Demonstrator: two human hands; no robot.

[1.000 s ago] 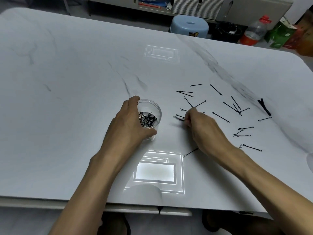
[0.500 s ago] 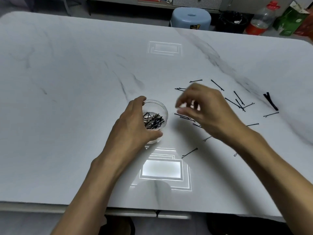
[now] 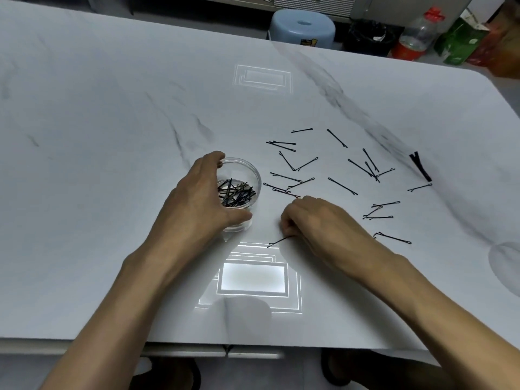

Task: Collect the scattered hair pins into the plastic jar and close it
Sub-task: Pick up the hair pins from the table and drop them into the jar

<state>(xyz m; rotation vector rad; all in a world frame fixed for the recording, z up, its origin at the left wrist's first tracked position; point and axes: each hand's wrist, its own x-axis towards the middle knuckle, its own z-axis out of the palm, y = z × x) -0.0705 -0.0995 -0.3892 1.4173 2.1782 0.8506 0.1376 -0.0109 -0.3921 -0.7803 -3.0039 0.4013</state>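
Note:
A clear plastic jar [image 3: 250,175] stands open on the white marble table [image 3: 112,164], with several black hair pins [image 3: 236,192] inside. My left hand [image 3: 197,204] wraps around the jar from the left. My right hand [image 3: 318,223] rests on the table just right of the jar, its fingertips pinched on one end of a hair pin [image 3: 278,242] that still lies on the surface. Several more pins [image 3: 342,185] are scattered to the right and behind. The jar's lid is partly visible at the right edge [image 3: 506,266].
A thicker black clip [image 3: 420,166] lies at the far right of the scatter. Beyond the table's far edge are a blue stool [image 3: 302,26], a bottle [image 3: 416,38] and a green box [image 3: 461,43]. Bright light reflections sit near the front edge.
My right hand rose toward the jar from the pins behind it, then came down nearer me onto the lone pin in front. My left hand stayed on the jar.

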